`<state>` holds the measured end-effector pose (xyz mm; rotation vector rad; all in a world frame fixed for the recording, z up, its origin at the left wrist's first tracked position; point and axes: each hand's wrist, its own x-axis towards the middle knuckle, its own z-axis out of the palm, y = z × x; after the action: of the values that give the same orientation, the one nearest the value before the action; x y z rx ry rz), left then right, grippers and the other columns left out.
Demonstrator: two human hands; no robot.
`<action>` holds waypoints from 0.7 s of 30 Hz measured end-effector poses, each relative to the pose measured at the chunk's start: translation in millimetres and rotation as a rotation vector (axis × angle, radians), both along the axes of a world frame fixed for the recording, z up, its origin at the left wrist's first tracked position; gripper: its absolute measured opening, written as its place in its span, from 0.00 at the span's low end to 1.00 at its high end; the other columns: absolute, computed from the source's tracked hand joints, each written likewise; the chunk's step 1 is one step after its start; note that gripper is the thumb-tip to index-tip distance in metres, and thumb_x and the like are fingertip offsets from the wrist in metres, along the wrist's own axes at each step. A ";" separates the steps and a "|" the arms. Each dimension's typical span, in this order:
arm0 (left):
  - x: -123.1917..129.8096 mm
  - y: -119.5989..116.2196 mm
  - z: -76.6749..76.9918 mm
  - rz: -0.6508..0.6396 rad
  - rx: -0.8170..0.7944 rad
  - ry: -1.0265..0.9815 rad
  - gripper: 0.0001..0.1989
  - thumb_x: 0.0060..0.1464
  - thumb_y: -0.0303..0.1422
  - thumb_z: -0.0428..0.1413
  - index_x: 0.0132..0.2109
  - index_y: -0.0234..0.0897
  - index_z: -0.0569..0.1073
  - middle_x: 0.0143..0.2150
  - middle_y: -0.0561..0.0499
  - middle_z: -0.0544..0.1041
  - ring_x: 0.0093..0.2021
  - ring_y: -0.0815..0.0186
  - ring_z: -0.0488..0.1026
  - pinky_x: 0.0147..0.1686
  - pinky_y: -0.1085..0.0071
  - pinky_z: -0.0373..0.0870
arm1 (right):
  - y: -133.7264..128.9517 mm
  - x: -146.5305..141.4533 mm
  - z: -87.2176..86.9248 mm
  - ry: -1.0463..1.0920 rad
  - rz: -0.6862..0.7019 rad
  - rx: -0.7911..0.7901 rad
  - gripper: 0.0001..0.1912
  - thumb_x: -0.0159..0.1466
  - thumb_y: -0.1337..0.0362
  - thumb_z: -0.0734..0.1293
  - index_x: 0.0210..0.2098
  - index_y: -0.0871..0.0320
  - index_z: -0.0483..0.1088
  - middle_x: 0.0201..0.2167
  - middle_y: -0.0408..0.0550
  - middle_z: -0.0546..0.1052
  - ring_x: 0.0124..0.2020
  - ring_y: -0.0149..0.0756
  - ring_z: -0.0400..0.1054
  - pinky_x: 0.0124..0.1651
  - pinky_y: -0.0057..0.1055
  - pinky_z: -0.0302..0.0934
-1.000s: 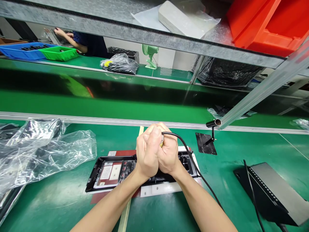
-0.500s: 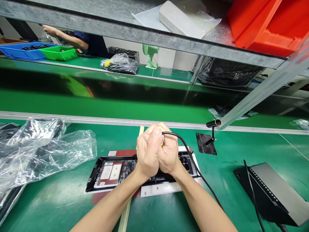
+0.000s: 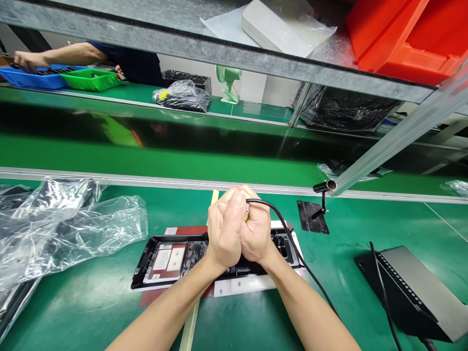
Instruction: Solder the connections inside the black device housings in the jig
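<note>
My left hand [image 3: 225,231] and my right hand [image 3: 259,234] are closed and pressed together, knuckles touching. Between them they grip the end of a black cable [image 3: 281,218], which leaves at the thumbs and curves down to the right past my right forearm. A small yellowish and silvery bit shows at the grip; the rest of the held end is hidden by fingers. Directly below lies a long black plastic housing [image 3: 139,274] with its inside facing up, its middle covered by my hands. It rests on a reddish-brown and white fixture plate [image 3: 252,285].
Clear plastic bags [image 3: 109,229] lie at left. On the right are a black stand [image 3: 313,217] by a metal post and a black-and-grey device [image 3: 413,292] with a cable. A metal shelf [image 3: 164,36] with a red bin [image 3: 398,48] hangs above. A co-worker's arm [image 3: 73,53] reaches over blue and green trays.
My hands stay almost still, gripping the cable over the housing. Across the bench, the co-worker's hand has moved left and down to the blue tray.
</note>
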<state>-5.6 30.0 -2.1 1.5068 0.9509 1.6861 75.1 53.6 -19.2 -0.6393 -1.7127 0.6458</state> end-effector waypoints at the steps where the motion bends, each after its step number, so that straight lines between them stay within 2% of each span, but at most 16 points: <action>1: -0.2 -0.1 -0.2 0.001 -0.005 -0.001 0.23 0.72 0.44 0.43 0.28 0.39 0.63 0.27 0.54 0.62 0.30 0.69 0.66 0.32 0.71 0.67 | -0.1 0.0 0.0 -0.002 0.001 0.001 0.08 0.70 0.63 0.60 0.34 0.55 0.65 0.35 0.46 0.69 0.36 0.35 0.64 0.40 0.34 0.62; 6: -0.1 -0.1 0.4 0.045 0.004 0.024 0.23 0.71 0.43 0.43 0.29 0.38 0.66 0.28 0.53 0.66 0.29 0.68 0.67 0.31 0.70 0.68 | 0.0 0.2 -0.3 -0.026 -0.012 0.006 0.09 0.71 0.62 0.59 0.36 0.55 0.67 0.36 0.46 0.70 0.36 0.35 0.64 0.40 0.35 0.63; 11: 0.1 0.3 1.3 0.043 0.000 0.043 0.24 0.72 0.46 0.42 0.29 0.38 0.65 0.27 0.54 0.64 0.29 0.68 0.66 0.31 0.71 0.67 | 0.1 1.0 0.8 -0.027 -0.006 -0.001 0.09 0.71 0.61 0.61 0.34 0.55 0.66 0.35 0.45 0.70 0.33 0.34 0.62 0.39 0.34 0.63; 16: -0.2 -0.4 0.4 0.038 -0.036 0.033 0.24 0.71 0.48 0.42 0.29 0.39 0.63 0.26 0.54 0.61 0.27 0.68 0.60 0.31 0.69 0.65 | -0.1 1.3 2.7 -0.034 -0.010 -0.010 0.09 0.70 0.62 0.61 0.32 0.54 0.64 0.33 0.44 0.69 0.34 0.34 0.62 0.37 0.34 0.62; 21: 0.1 -0.3 0.7 0.023 -0.043 0.018 0.23 0.71 0.47 0.43 0.30 0.39 0.65 0.28 0.53 0.64 0.28 0.67 0.62 0.31 0.68 0.65 | -0.2 1.5 0.3 -0.015 -0.010 -0.040 0.11 0.69 0.60 0.63 0.30 0.54 0.63 0.33 0.45 0.70 0.31 0.34 0.60 0.37 0.34 0.63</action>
<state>-5.6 29.7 -1.4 1.4903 1.0115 1.6599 76.6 53.4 -19.0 -0.6813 -1.7129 0.6713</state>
